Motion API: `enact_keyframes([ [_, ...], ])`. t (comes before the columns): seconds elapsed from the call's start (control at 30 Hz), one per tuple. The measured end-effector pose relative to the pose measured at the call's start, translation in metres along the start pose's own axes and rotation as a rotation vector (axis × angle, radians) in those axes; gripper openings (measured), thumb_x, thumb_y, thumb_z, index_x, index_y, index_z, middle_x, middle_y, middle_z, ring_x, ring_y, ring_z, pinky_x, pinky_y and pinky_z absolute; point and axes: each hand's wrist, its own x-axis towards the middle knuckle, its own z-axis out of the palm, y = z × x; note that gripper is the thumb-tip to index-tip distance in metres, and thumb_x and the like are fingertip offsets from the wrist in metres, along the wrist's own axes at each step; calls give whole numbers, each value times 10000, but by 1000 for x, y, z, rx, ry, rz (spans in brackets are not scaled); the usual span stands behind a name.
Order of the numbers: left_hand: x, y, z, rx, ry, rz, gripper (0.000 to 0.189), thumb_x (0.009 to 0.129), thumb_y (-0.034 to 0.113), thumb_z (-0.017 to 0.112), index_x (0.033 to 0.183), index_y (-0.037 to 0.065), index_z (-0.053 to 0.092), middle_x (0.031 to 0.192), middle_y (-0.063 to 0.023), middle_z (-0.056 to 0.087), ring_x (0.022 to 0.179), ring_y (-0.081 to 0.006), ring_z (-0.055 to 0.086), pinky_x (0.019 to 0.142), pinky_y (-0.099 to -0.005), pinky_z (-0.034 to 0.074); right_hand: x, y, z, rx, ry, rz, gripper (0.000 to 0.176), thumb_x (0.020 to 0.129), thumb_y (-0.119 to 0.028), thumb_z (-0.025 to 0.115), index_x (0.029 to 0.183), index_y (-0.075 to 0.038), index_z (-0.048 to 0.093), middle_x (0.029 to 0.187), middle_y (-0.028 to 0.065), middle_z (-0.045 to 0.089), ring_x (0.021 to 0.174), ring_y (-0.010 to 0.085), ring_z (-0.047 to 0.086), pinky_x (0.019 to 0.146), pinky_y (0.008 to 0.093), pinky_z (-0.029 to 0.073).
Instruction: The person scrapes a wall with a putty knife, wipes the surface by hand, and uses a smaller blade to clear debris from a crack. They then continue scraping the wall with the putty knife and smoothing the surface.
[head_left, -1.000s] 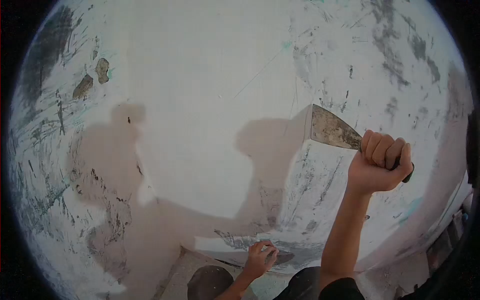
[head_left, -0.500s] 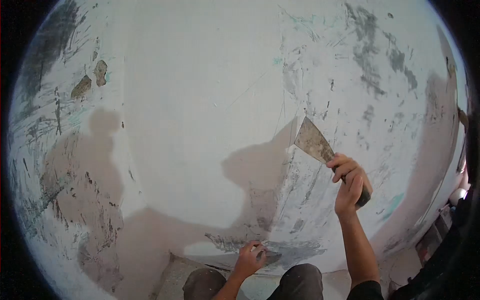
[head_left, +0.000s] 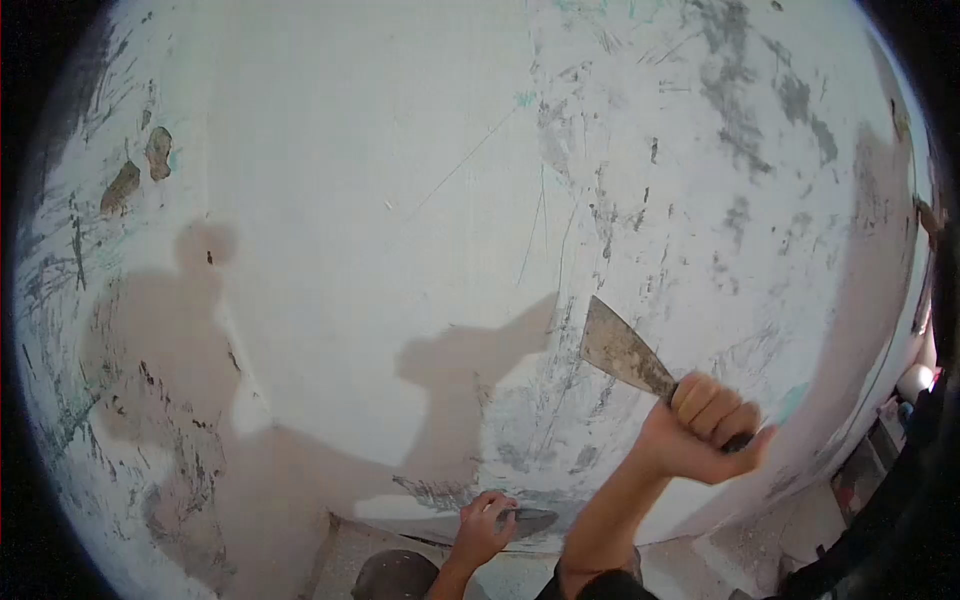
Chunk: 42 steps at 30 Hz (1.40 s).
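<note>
Firmly, a putty knife (head_left: 622,352) was held at the scraped wall (head_left: 380,200) by the right hand (head_left: 705,428), grip closed; a smaller blade (head_left: 532,520) was clasped low by the left hand (head_left: 480,530).

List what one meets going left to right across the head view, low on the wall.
Chipped wall patches → left hand → small blade → putty knife → right hand.

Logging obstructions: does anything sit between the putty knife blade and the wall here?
Nothing visible does. The right hand holds the putty knife with its blade at the bare wall; the left hand, with a smaller blade, is lower down, clear of it.
</note>
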Motion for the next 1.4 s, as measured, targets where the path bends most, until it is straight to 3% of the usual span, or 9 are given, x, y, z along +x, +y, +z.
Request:
enact_keyframes([
  [0.37, 8, -5, 5, 63, -125, -18, 193, 872, 228, 654, 1055, 170, 665, 1100, -48, 599, 1044, -264, 605, 846, -455, 443, -20, 28, -34, 145, 309, 30, 522, 961, -218, 484, 550, -194, 161, 417, -44, 149, 393, 76, 99, 403, 273, 126],
  [0.47, 18, 1, 5, 110, -134, -21, 204, 879, 240, 652, 1067, 162, 657, 1094, -45, 591, 1015, -266, 612, 824, -435, 445, -18, 32, -38, 169, 210, 56, 497, 938, -181, 476, 553, -200, 162, 423, -45, 167, 387, 72, 98, 399, 259, 143],
  [0.53, 20, 5, 4, 39, -263, -94, 255, 897, 254, 627, 1141, 179, 634, 1125, -62, 555, 1106, -269, 571, 951, -481, 396, -16, 24, -38, 96, 212, 22, 493, 937, -181, 473, 553, -200, 164, 425, -46, 163, 384, 70, 101, 398, 259, 137],
  [0.77, 15, -3, 10, 161, -257, -41, 243, 891, 253, 638, 1117, 164, 633, 1149, -55, 561, 1096, -273, 579, 942, -487, 400, -20, 20, -30, 5, 199, 43, 474, 947, -184, 431, 552, -205, 169, 432, -51, 154, 369, 65, 108, 375, 260, 108],
  [0.87, 13, -6, 10, 104, -225, -24, 252, 880, 248, 655, 1115, 160, 632, 1163, -61, 560, 1094, -276, 578, 934, -489, 404, -22, 10, -23, -60, 355, -80, 487, 942, -205, 466, 550, -201, 178, 420, -54, 155, 364, 63, 102, 375, 262, 113],
  [1.0, 14, -4, 11, 147, -234, -26, 249, 872, 233, 664, 1109, 162, 637, 1135, -71, 571, 1093, -271, 577, 918, -491, 411, -20, 21, -22, 57, 150, 41, 490, 941, -209, 461, 547, -206, 170, 416, -55, 152, 369, 64, 96, 387, 267, 109],
  [1.13, 15, 4, 7, 138, -172, -12, 193, 891, 239, 632, 1075, 183, 653, 1057, -17, 581, 989, -222, 608, 875, -484, 397, -20, 16, -27, 42, 217, -10, 496, 946, -214, 465, 548, -206, 170, 415, -55, 145, 369, 63, 93, 391, 265, 104],
  [1.2, 13, -1, 11, 137, -148, 11, 194, 892, 239, 632, 1077, 183, 653, 1052, -19, 582, 985, -223, 607, 873, -482, 394, -21, 27, -32, 105, 167, 80, 489, 943, -210, 457, 549, -207, 168, 412, -49, 162, 361, 58, 100, 390, 262, 104],
  [1.4, 12, -10, 17, 141, -158, 1, 181, 894, 238, 631, 1066, 188, 652, 1054, -21, 583, 988, -227, 605, 865, -477, 390, -19, 23, -24, 16, 204, 18, 489, 956, -205, 445, 545, -204, 179, 404, -52, 192, 344, 59, 122, 370, 257, 126],
])
